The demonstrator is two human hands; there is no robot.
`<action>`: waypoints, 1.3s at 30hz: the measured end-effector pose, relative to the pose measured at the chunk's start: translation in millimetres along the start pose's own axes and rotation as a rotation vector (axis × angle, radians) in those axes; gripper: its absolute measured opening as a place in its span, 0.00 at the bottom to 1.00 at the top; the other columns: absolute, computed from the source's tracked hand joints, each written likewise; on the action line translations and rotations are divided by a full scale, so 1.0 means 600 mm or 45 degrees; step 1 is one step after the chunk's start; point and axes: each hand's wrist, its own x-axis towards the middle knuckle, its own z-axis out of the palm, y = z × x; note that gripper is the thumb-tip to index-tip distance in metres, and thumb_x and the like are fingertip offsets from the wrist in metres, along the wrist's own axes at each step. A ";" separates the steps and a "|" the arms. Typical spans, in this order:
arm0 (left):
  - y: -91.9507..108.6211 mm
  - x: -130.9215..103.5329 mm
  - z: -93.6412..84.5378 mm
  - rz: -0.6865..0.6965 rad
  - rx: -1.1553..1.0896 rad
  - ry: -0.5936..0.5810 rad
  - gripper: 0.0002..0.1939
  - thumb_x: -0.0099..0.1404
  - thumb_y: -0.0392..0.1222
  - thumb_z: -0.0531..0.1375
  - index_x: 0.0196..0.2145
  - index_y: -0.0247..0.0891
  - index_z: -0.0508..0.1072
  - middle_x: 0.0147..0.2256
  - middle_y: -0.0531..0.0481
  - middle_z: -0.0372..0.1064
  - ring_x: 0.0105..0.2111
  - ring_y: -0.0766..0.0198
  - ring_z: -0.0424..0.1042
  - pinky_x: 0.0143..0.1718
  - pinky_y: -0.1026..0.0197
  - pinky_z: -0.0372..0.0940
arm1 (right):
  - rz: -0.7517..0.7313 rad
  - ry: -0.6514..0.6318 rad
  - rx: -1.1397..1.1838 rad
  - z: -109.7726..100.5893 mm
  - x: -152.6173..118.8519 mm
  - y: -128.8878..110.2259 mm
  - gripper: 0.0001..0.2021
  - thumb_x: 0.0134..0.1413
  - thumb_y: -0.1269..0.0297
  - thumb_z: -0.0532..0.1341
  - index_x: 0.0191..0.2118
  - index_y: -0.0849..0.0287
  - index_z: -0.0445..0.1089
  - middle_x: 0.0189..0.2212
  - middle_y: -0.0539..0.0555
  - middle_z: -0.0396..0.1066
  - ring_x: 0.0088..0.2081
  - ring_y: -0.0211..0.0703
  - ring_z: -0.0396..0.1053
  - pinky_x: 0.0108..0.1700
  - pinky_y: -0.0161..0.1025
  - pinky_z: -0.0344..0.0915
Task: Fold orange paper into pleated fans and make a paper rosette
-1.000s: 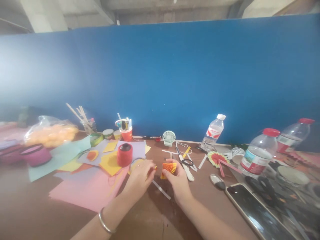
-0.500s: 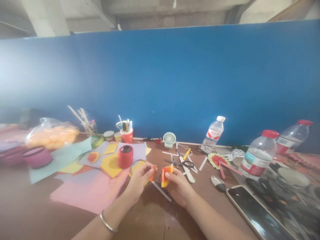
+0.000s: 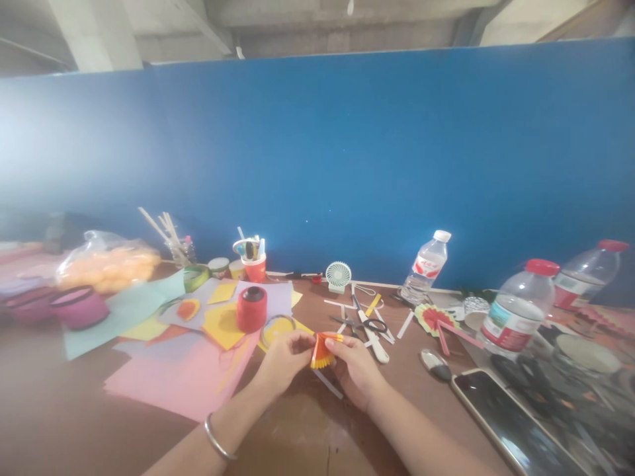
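Both hands meet above the brown table at an orange pleated paper fan [image 3: 322, 352] with a yellow zigzag edge. My left hand [image 3: 286, 360] pinches its left side, fingers closed. My right hand [image 3: 356, 370] grips the right side between thumb and fingers. A white paper strip [image 3: 328, 383] lies just below the fan. Scissors with black handles [image 3: 373, 324] and a white-handled knife [image 3: 380, 348] rest beyond my right hand. To the left of my hands stands a red spool of thread [image 3: 251, 309], on coloured paper sheets.
Pink paper [image 3: 173, 383] spreads at left. A small fan [image 3: 338, 276] and a cup of tools [image 3: 255, 268] stand along the blue wall [image 3: 317, 165]. At right are a water bottle [image 3: 516, 311], a phone [image 3: 510, 423], and a pleated rosette with pink strips [image 3: 432, 320].
The two hands have come together. Orange pieces that were apart, one in each hand, now meet as one fan shape. The view has shifted slightly.
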 end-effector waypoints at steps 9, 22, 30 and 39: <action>0.018 -0.014 0.006 0.184 0.383 0.011 0.17 0.48 0.29 0.56 0.37 0.40 0.71 0.38 0.49 0.70 0.38 0.59 0.69 0.38 0.60 0.65 | -0.022 0.097 0.072 -0.002 0.002 -0.001 0.07 0.40 0.68 0.66 0.28 0.67 0.74 0.23 0.55 0.73 0.26 0.37 0.69 0.32 0.32 0.65; -0.013 0.005 -0.004 -0.057 0.037 0.167 0.11 0.46 0.31 0.60 0.30 0.35 0.72 0.28 0.48 0.72 0.29 0.61 0.71 0.32 0.60 0.65 | 0.070 0.096 0.111 -0.005 -0.001 -0.003 0.14 0.41 0.66 0.65 0.37 0.63 0.73 0.29 0.55 0.73 0.27 0.38 0.68 0.28 0.32 0.63; 0.005 -0.012 0.008 -0.196 -0.312 -0.103 0.09 0.46 0.31 0.63 0.29 0.35 0.72 0.29 0.50 0.71 0.32 0.62 0.69 0.34 0.62 0.64 | 0.056 0.054 0.039 0.003 -0.003 -0.003 0.08 0.41 0.66 0.65 0.26 0.67 0.73 0.20 0.53 0.70 0.22 0.35 0.65 0.25 0.31 0.60; 0.020 -0.019 -0.002 -0.482 -0.828 -0.318 0.04 0.53 0.35 0.62 0.28 0.33 0.69 0.30 0.49 0.68 0.30 0.68 0.68 0.34 0.64 0.62 | 0.152 -0.089 0.082 -0.002 -0.011 -0.004 0.07 0.44 0.66 0.63 0.28 0.67 0.72 0.23 0.54 0.70 0.25 0.36 0.65 0.28 0.32 0.60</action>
